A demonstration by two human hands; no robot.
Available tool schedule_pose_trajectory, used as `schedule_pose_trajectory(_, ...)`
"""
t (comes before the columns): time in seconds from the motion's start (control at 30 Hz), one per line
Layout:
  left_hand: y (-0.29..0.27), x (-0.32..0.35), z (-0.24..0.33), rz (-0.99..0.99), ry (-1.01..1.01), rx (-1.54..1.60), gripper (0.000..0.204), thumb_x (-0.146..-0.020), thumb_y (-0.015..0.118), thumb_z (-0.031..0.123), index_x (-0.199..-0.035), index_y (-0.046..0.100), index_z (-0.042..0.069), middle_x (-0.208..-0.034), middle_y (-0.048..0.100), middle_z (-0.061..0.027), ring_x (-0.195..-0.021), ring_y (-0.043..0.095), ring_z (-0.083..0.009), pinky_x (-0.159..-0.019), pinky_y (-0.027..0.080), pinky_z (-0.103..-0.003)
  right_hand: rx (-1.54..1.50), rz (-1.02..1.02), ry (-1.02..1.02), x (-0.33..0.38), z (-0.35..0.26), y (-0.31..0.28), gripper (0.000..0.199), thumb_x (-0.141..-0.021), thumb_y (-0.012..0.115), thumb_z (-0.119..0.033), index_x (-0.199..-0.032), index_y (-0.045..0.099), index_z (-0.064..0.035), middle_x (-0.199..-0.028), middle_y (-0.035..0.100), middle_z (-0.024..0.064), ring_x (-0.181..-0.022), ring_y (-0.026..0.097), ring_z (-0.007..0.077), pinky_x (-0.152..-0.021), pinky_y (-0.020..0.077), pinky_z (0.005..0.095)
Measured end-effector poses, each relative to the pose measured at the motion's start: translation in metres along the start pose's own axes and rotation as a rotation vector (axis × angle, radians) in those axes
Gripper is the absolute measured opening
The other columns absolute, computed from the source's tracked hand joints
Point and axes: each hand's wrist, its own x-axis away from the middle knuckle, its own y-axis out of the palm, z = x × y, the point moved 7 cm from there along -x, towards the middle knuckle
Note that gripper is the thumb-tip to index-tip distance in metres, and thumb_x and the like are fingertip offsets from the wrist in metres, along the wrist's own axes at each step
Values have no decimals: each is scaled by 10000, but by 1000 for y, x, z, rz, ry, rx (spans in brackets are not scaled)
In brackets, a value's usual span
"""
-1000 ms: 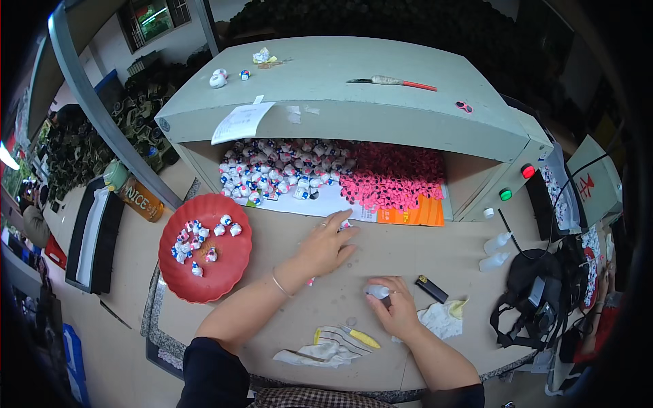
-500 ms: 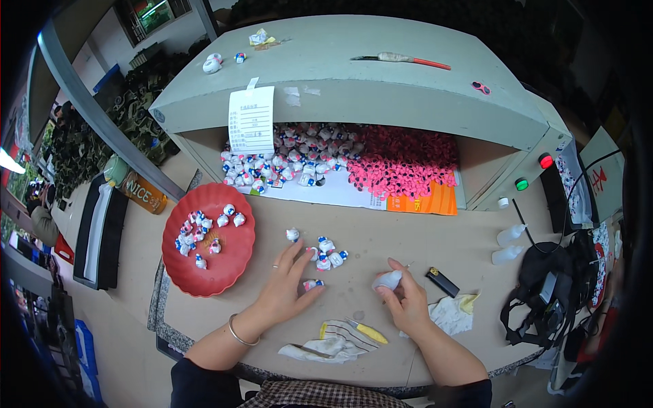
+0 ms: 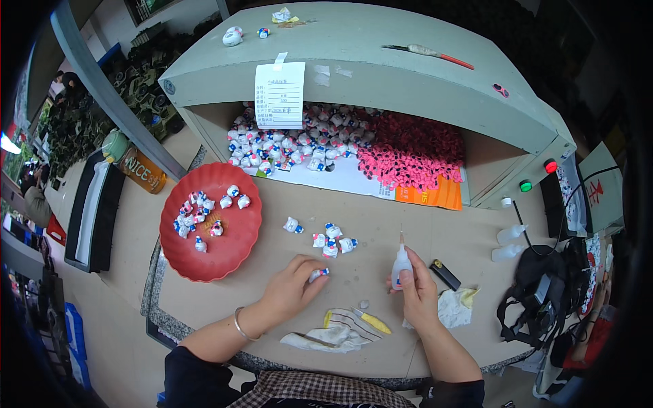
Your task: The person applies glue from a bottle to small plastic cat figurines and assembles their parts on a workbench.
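My left hand [image 3: 294, 282] is closed, its thumb and fingers pinching a small white, blue and pink figurine [image 3: 318, 274] just above the table. My right hand [image 3: 417, 289] grips a white squeeze bottle [image 3: 401, 264] by its body, its thin needle-like nozzle pointing up. Between and beyond the hands, several similar figurines [image 3: 331, 239] stand in a tight cluster. One more figurine [image 3: 292, 225] lies apart to their left. Nearer to me, a yellow-handled pointed tool [image 3: 373, 321] rests by a crumpled striped cloth [image 3: 333, 333].
At left is a red scalloped bowl [image 3: 170, 234] with several figurines. A shelf box [image 3: 354, 75] at the back holds piled figurines [image 3: 272, 146] and pink pieces [image 3: 415, 160]. Right of my right hand are a black lighter [image 3: 445, 274], a stained cloth [image 3: 454, 309], white bottles [image 3: 511, 234] and black straps [image 3: 537, 292].
My left hand has closed on the figurine beside it. My right hand has tipped the squeeze bottle nozzle-up. The lone figurine now lies tilted, and the whole view has shifted slightly.
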Motion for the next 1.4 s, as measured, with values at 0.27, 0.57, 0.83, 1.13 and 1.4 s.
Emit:
schedule_pose_trajectory(0.27,25,46,-13,-90,-473,1119,273,-847,503,49,-1118,478,27,-1086,505,-95,-919,558,-153,-688,477,-243,-380,-300,158,25,-56,6,411,-869,459,-89,-1236,297,1,-953,517,114,-708,560,129,-565,492,252)
schedule_pose_trajectory(0.57,43,37,-19,-80,-478,1349,352,-848,490,29,-1192,433,73,-1166,498,-105,-996,536,-180,-763,467,-258,-446,-295,163,21,-8,36,287,-826,528,-42,-1077,398,10,-923,521,114,-749,567,130,-577,519,249)
schedule_pose_trajectory(0.83,46,35,-22,-41,-432,1379,379,-840,492,8,-1206,421,70,-1145,514,-103,-984,547,-176,-779,462,-247,-399,-146,-32,21,-10,38,207,-799,554,-24,-983,475,27,-934,424,85,-772,542,138,-594,528,249)
schedule_pose_trajectory(1.13,49,36,-29,6,-506,1431,370,-833,513,18,-1190,417,42,-1084,536,-96,-976,547,-183,-784,449,-244,-48,-74,-317,27,-20,32,211,-823,511,-61,-980,419,45,-901,392,125,-641,561,150,-525,506,234)
schedule_pose_trajectory(1.4,47,36,-28,9,-527,1432,374,-835,513,20,-1193,404,18,-1055,531,-97,-967,546,-184,-802,443,-255,14,-86,-366,29,-20,35,215,-827,495,-57,-985,394,47,-891,381,134,-592,552,138,-484,492,222)
